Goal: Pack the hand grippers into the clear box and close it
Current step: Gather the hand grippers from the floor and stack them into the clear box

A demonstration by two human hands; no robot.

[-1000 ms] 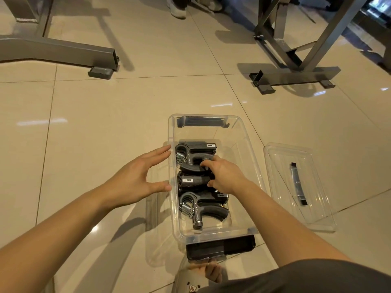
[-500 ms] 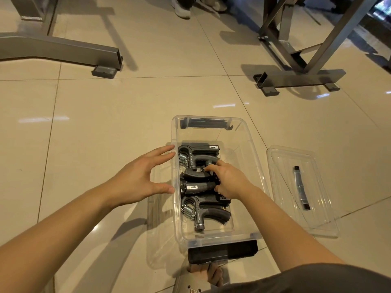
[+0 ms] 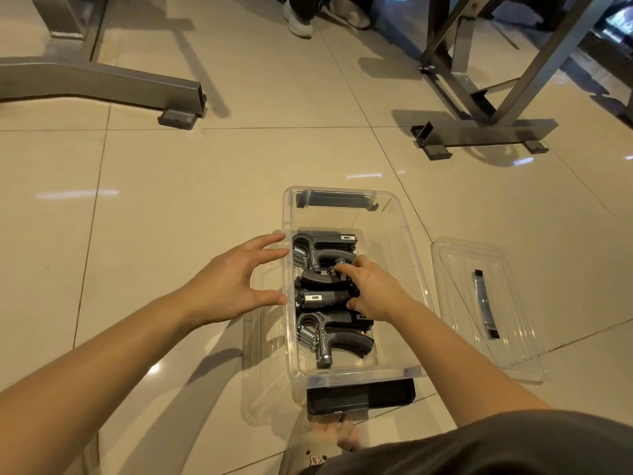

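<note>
1. On my feed the clear box (image 3: 412, 255) stood open on the tiled floor (image 3: 164, 228), toward the floor's near edge, with its long sides running away from the camera.
2. Three hand grippers lay in a row inside it, along the left wall: the far hand gripper (image 3: 322, 250), the middle hand gripper (image 3: 318, 298) and the near hand gripper (image 3: 337, 339).
3. The far and near ones showed steel springs on the side next to that wall.
4. The right hand (image 3: 376, 293) reached into the box from the near right. Its fingers were curled over the middle hand gripper and its thumb lay against the near handle, so it gripped that one.
5. The left hand (image 3: 233, 286) was spread wide outside the box, fingers straight. Its fingertips and thumb tip sat at the left wall's outer face; I could not tell whether they pressed on it.
6. The lid (image 3: 455, 279) lay flat on the floor just beside the box's right side, apart from it, with a black strip (image 3: 483, 303) along its middle.
7. A black latch (image 3: 359, 395) hung at the box's near end and another latch (image 3: 334, 200) sat at its far end.
8. Metal frames stood at the floor's far left (image 3: 102, 84) and far right (image 3: 479, 132) corners, and shoes (image 3: 301, 22) showed at the far edge.
</note>
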